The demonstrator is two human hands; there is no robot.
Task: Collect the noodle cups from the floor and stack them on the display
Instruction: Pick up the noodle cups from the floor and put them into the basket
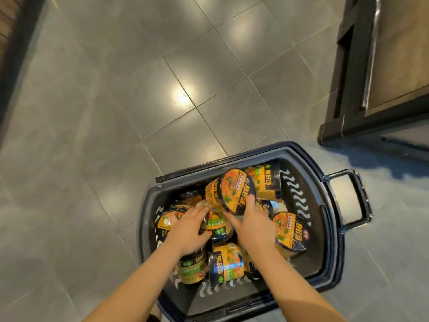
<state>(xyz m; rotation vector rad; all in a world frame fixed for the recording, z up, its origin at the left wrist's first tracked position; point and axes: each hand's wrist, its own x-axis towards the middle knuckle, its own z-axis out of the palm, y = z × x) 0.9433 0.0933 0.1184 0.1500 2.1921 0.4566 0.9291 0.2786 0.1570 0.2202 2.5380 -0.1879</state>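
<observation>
We log the raised noodle cup (228, 190) first: it sits tipped on its side above the pile, lid facing us, long axis running toward 10 o'clock. Our right hand (251, 225) holds it from its 5 o'clock side, thumb up over the lid rim, fingers curled beneath. Our left hand (189, 228) lies at the cup's 8 o'clock, fingers curled round a lower cup (217, 227); how firmly it grips we cannot tell. The right hand is nearer the raised cup. Other cups (290, 230) lie jumbled in the dark basket (325, 228), which rests on the tiled floor (139, 101). A dark display unit (376, 66) stands at 1 o'clock, well apart. We judge the lift goes that way.
</observation>
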